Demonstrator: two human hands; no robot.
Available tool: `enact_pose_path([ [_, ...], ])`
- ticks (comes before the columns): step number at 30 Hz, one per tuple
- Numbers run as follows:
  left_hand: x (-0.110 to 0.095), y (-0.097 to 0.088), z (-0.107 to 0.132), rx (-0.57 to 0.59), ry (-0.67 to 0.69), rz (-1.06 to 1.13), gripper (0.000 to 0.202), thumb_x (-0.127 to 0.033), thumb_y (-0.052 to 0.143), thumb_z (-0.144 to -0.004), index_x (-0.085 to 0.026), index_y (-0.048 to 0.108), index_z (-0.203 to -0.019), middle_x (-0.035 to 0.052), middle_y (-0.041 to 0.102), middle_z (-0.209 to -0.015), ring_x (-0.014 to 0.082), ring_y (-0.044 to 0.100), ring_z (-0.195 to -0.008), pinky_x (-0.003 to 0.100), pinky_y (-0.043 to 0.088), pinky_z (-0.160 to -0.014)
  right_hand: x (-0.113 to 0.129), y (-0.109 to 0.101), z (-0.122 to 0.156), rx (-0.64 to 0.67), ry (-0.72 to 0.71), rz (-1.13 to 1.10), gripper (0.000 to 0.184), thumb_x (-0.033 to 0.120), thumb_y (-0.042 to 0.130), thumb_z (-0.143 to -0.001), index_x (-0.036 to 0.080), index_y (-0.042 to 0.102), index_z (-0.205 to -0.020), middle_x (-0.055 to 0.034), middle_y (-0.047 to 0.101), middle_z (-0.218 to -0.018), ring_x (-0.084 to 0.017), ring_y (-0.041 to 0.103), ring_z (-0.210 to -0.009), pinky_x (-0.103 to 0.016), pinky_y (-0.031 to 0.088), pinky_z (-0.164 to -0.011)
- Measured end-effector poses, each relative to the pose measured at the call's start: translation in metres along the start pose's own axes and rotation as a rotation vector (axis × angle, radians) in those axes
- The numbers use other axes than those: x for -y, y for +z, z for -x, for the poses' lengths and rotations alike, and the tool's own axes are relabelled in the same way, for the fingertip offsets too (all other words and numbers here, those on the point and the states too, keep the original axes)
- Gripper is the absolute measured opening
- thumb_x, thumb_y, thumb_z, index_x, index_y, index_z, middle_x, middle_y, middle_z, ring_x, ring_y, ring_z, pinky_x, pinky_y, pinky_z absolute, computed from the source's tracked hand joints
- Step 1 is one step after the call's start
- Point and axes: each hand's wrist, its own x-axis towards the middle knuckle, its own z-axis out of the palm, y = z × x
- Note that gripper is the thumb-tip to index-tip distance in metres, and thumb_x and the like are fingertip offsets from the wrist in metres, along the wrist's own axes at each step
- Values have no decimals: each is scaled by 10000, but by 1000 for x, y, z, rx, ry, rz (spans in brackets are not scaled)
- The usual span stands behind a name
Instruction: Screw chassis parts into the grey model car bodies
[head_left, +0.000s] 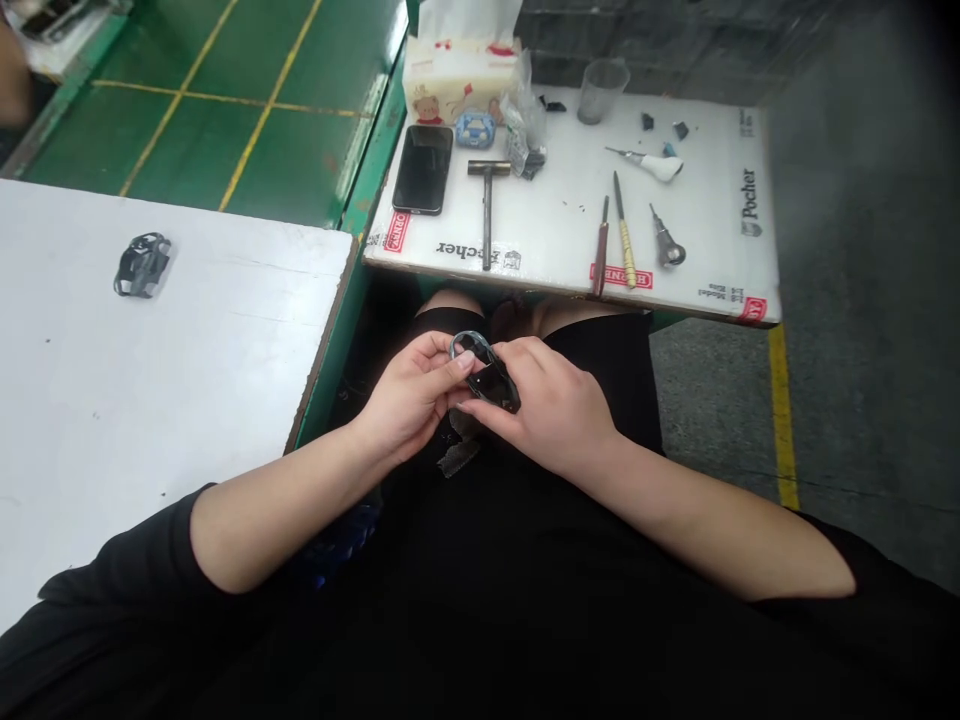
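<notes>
Over my lap, my left hand [420, 385] and my right hand [551, 400] both grip a small glossy black part with a grey-blue rim [495, 382]. My left thumb presses on its near-left edge. The fingers of my right hand wrap round its right side, and the right thumb lies beneath it. Part of the piece is hidden by my fingers, and I cannot tell its exact kind. A grey textured scrap [457, 457] lies on my dark clothing just below the hands.
On the white-topped bench ahead are a phone [423, 169], a T-handled tool [489, 205], two slim files [624, 235], two awl-like tools [666, 240], a clear cup [602, 92], a tissue pack [461, 80] and a blue car-shaped piece [475, 129]. A grey-black shell [142, 265] rests on the left white board [187, 390].
</notes>
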Motion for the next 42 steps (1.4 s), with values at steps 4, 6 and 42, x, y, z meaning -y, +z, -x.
enact_pose_path([
  [4, 3, 6, 11, 46, -31, -30, 381, -364, 1030, -909, -150, 727, -994, 78, 873, -960, 155, 799, -734, 241, 665, -645, 8, -7, 15, -23, 20, 91, 546, 684, 763, -1076, 184, 760, -1297, -147, 815, -1245, -317, 780, -1030, -410, 487, -678],
  [6, 4, 8, 15, 63, -35, -61, 395, -407, 1015, -926, -151, 720, -988, 81, 872, -948, 144, 780, -699, 238, 660, -637, 12, -10, 21, -35, 29, 136, 510, 684, 770, -1066, 191, 766, -1194, -124, 801, -1157, -301, 764, -979, -408, 440, -641],
  [42, -26, -12, 1, 262, -257, 160, 473, -481, 870, -1054, -243, 845, -1462, 182, 770, -1598, 333, 804, -1358, 446, 647, -1146, -17, -26, -53, 985, 524, -1748, 665, 760, 798, -1031, 169, 737, -1329, -211, 863, -1234, -198, 809, -810, -245, 564, -602],
])
